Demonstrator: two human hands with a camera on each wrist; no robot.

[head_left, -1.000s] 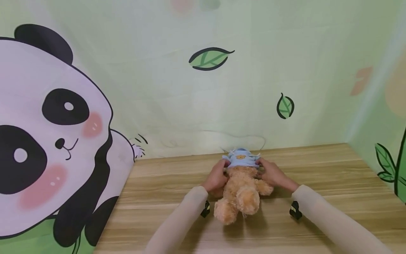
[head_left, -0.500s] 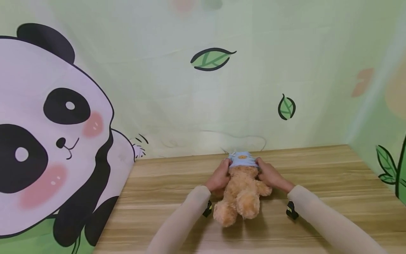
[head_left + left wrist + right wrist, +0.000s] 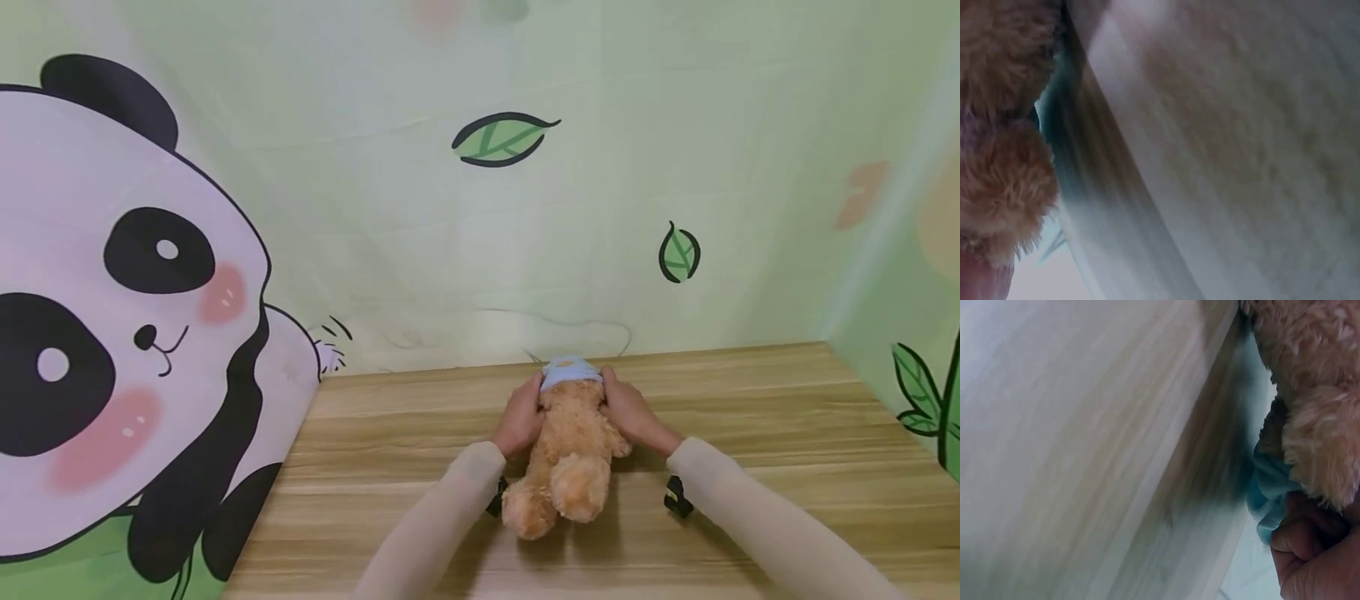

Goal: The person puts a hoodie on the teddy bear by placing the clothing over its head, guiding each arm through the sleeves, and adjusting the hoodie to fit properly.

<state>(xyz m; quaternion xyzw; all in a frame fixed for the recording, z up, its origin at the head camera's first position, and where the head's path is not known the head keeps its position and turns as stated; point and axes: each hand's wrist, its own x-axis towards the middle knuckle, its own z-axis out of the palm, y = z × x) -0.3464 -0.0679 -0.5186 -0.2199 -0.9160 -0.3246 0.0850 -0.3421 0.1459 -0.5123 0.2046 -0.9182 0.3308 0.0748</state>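
Observation:
A tan plush teddy bear (image 3: 570,433) lies on its back on the table, legs toward me. Its far end is covered by a light-blue garment (image 3: 570,371) with a small orange patch; the bear's head cannot be seen. My left hand (image 3: 519,414) grips the garment's edge at the bear's left side in the head view. On the other side my right hand (image 3: 632,407) pinches the garment's edge, fingers curled against the fur. Blue cloth (image 3: 1267,484) shows beside those curled fingers in the right wrist view. Only a sliver of the left hand (image 3: 984,280) appears in its wrist view, under the fur.
The wood-grain table (image 3: 397,433) meets a pale green backdrop (image 3: 375,208) just beyond the bear. A large printed panda (image 3: 172,358) fills the left side. A dark band (image 3: 677,497) sits on the right wrist.
The garment's sleeves, spread out at first, have gone out of sight, and the cloth looks smaller and more bunched. Both hands have drawn slightly closer together around the bear.

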